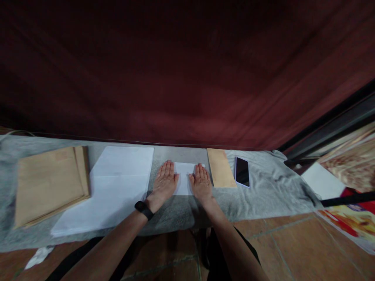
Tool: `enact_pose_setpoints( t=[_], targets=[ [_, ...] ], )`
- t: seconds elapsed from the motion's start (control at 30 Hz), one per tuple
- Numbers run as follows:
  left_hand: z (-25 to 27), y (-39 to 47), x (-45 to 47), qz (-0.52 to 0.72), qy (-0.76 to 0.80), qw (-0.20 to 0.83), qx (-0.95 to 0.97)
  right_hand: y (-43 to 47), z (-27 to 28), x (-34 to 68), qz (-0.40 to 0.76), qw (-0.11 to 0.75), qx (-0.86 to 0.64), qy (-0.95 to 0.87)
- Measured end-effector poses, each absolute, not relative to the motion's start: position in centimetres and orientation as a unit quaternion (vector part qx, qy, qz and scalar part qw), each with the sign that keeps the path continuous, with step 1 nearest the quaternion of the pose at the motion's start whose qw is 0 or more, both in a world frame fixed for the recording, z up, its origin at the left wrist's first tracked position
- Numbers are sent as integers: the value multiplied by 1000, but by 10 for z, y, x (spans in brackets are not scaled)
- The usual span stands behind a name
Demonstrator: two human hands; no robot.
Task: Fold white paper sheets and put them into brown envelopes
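Observation:
A small white sheet of paper, which looks folded, lies on the grey cloth between my hands. My left hand rests flat on its left edge, fingers stretched out, a black band on the wrist. Flat on the right edge lies my right hand, its fingers also extended. Left of my left hand is a stack of larger white sheets with a crease across the top one. Just right of my right hand sits a single brown envelope.
A pile of brown envelopes lies at the far left, partly over the white sheets. A phone lies to the right on the grey cloth. Behind rises a dark red surface. Tiled floor shows below the front edge.

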State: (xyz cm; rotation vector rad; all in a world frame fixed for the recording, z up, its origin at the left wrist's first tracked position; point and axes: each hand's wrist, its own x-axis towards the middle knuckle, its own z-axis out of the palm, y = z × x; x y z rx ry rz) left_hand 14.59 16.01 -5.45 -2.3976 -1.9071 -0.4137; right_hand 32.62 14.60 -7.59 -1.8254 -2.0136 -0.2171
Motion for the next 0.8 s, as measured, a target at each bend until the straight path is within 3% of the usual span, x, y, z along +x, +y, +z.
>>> enact_pose_setpoints(
  t=[0.3, 0.47, 0.8],
  targets=[
    [-51, 149, 139, -165, -632, 42, -756, 138, -72, 331, -75, 196, -661, -720],
    [-51, 131, 146, -187, -558, 28, -808, 137, -70, 332, -62, 183, -666, -721],
    [-61, 109, 151, -144, -527, 18, -838, 118, -54, 317, -4, 185, -611, -770]
  ],
)
